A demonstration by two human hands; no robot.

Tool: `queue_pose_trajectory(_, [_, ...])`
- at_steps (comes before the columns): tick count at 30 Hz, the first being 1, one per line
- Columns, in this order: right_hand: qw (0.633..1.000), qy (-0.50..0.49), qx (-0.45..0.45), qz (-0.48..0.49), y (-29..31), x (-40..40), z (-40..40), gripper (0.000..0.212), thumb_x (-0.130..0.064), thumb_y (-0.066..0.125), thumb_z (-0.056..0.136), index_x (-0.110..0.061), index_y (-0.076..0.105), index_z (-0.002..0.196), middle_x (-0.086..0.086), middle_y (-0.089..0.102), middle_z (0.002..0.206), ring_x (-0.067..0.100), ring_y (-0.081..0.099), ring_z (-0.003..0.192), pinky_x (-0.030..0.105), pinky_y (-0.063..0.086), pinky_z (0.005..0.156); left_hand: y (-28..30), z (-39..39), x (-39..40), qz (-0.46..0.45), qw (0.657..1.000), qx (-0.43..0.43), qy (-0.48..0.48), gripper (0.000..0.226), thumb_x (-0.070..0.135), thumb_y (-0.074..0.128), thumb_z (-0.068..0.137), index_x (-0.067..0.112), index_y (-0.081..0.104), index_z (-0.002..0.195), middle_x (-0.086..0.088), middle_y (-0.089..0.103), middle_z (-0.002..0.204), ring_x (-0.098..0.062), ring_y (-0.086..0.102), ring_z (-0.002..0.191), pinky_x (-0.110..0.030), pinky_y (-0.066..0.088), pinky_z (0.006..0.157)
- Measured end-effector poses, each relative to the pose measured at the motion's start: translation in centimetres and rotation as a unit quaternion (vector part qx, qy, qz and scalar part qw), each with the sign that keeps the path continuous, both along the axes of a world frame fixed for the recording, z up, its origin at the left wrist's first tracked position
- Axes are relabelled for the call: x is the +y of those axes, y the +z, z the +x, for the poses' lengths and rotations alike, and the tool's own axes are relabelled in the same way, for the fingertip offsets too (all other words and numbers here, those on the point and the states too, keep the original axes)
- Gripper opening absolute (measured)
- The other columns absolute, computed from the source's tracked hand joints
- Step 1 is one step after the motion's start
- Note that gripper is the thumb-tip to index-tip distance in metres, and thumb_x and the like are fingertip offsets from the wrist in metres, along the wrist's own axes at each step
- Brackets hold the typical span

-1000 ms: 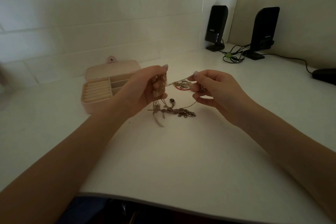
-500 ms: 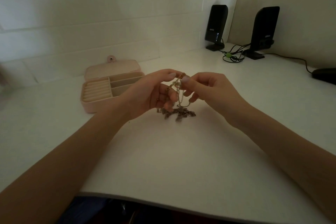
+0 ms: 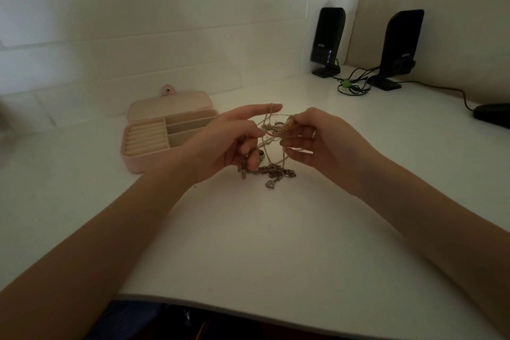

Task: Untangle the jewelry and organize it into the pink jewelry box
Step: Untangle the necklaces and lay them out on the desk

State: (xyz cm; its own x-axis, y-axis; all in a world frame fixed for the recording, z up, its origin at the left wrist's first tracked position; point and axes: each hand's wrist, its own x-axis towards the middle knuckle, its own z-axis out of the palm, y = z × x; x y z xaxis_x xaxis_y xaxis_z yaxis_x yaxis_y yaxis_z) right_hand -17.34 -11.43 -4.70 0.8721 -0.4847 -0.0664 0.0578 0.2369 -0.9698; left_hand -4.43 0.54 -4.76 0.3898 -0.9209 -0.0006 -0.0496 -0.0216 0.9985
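Dim room. A white, smooth surface point(image 3: 276, 243) is filling most of the view, its curved near edge running across the bottom, with dark space showing below it. A white wall with block-like seams is standing behind on the left; a beige panel is meeting it at the far right corner.

Two black upright desktop speakers point(image 3: 328, 38) are standing in that far right corner, well apart from the hands, with a bundle of dark cables held by a green tie point(image 3: 348, 86) lying between them. A black low object point(image 3: 492, 116), cut by the right edge, is sitting at the end of one cable.

The pink rectangular jewelry box point(image 3: 154, 152) is lying open on the left, lid back against the wall, ring rolls at its left and three compartments at its right.

The tangled cluster of thin metal chains and pendants point(image 3: 273, 152) is hanging between both hands, just right of the box; its lower end is resting on the surface. The left hand point(image 3: 231, 143) is extending its index finger with a chain looped over it, the other fingers curling round strands. The right hand point(image 3: 317, 143) is pinching the tangle, fingers curled together on it.

Bare surface is lying open in front of the hands and to their right.
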Motion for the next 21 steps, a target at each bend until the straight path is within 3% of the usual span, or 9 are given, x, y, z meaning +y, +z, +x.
queue_pose_trajectory(5, [0.994, 0.06, -0.016, 0.094, 0.2, -0.23, -0.28, 0.022, -0.024, 0.047, 0.091, -0.014, 0.051, 0.072, 0.001, 0.064, 0.072, 0.016, 0.061, 0.071, 0.027, 0.049, 0.068, 0.0, -0.27, -0.09, 0.0, 0.999, -0.042, 0.023, 0.022, 0.009, 0.066, 0.078, 0.021, 0.069, 0.097, 0.004, 0.039, 0.042, -0.012, 0.049, 0.038, -0.02, 0.045, 0.043])
queue_pose_trajectory(10, [0.992, 0.058, -0.031, 0.104, -0.08, -0.52, -0.06, 0.018, -0.026, 0.056, 0.089, -0.016, 0.051, 0.075, 0.002, 0.065, 0.078, 0.015, 0.062, 0.074, 0.027, 0.05, 0.071, -0.2, -0.17, -0.2, 0.013, 0.995, -0.085, 0.047, 0.015, 0.014, 0.068, 0.08, 0.012, 0.067, 0.094, 0.003, 0.054, 0.05, -0.01, 0.056, 0.045, -0.019, 0.045, 0.044])
queue_pose_trajectory(14, [0.993, 0.055, -0.068, 0.078, -0.36, -0.51, 0.1, 0.012, -0.018, 0.062, 0.083, -0.017, 0.052, 0.077, 0.0, 0.068, 0.081, 0.012, 0.063, 0.076, 0.025, 0.049, 0.073, -0.38, -0.07, -0.29, 0.025, 0.994, -0.093, 0.058, 0.012, 0.018, 0.069, 0.08, 0.012, 0.067, 0.09, -0.008, 0.057, 0.068, -0.013, 0.058, 0.049, -0.02, 0.046, 0.045])
queue_pose_trajectory(18, [0.991, 0.027, -0.094, 0.088, -0.29, -0.62, 0.2, 0.019, -0.007, 0.063, 0.082, -0.018, 0.049, 0.081, 0.0, 0.068, 0.078, 0.012, 0.064, 0.07, 0.022, 0.051, 0.065, -0.34, 0.08, -0.27, 0.02, 0.993, -0.087, 0.082, 0.007, 0.02, 0.065, 0.084, 0.014, 0.063, 0.083, 0.003, 0.045, 0.048, -0.014, 0.056, 0.046, -0.022, 0.045, 0.043])
queue_pose_trajectory(21, [0.988, 0.005, -0.09, 0.129, -0.1, -0.79, 0.11, 0.013, -0.005, 0.058, 0.086, -0.016, 0.05, 0.084, 0.001, 0.062, 0.071, 0.012, 0.059, 0.063, 0.022, 0.049, 0.061, -0.27, 0.08, -0.27, -0.006, 0.993, -0.049, 0.109, 0.015, 0.021, 0.054, 0.093, 0.012, 0.058, 0.083, 0.002, 0.039, 0.046, -0.016, 0.057, 0.043, -0.022, 0.045, 0.039])
